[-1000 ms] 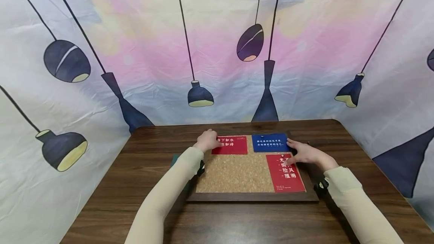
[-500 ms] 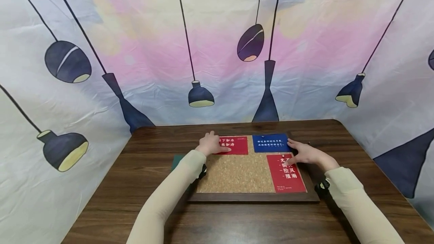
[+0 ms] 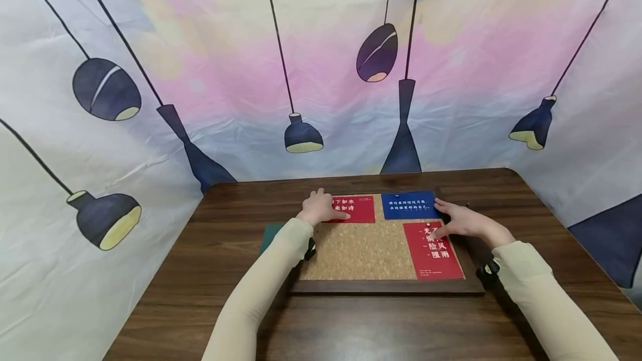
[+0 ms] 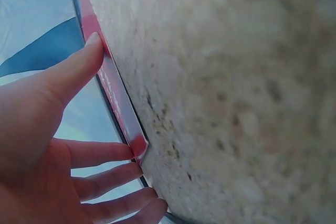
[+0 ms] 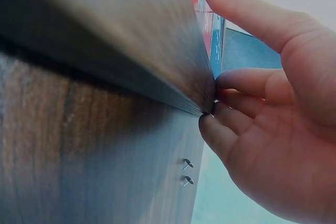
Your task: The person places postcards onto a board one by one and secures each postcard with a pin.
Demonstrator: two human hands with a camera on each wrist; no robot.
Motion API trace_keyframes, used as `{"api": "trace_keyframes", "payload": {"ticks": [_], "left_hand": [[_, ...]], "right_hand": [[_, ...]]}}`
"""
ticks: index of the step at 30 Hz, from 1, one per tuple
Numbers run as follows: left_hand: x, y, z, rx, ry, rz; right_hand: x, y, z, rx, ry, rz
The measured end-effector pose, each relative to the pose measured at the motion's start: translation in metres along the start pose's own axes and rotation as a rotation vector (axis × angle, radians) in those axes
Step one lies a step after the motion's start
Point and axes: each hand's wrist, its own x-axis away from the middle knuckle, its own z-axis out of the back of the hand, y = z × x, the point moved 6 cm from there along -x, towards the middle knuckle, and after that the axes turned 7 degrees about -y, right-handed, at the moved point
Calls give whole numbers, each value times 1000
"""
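A framed corkboard (image 3: 361,252) lies on the table with several printed cards on it. My left hand (image 3: 317,208) touches the upper left red card (image 3: 363,208). In the left wrist view its thumb rests on the card's long edge, and the spread fingers reach the card's corner and the board's edge. My right hand (image 3: 463,220) spans the board's right side. Its thumb touches the upright red card (image 3: 436,263), while in the right wrist view the other fingertips meet the wooden frame (image 5: 173,72). A blue card (image 3: 408,205) lies between the hands, at the top.
Pushpin heads show at the top of the blue card and the upright red card. Two loose pushpins (image 5: 187,172) lie on the tabletop beyond the frame. Something flat and green (image 3: 270,234) pokes out left of the board. A lamp-patterned cloth (image 3: 321,71) hangs behind the table.
My left thumb has stretched out to the right over the upper left red card. The right hand keeps its place on the board. The head view has shifted slightly.
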Motion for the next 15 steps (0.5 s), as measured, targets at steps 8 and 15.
{"api": "trace_keyframes", "payload": {"ticks": [8, 15], "left_hand": [[-1, 0, 1, 21, 8, -1], [1, 1, -1, 14, -12, -4]], "right_hand": [[-1, 0, 1, 1, 5, -4], [-1, 0, 1, -2, 2, -4]]}}
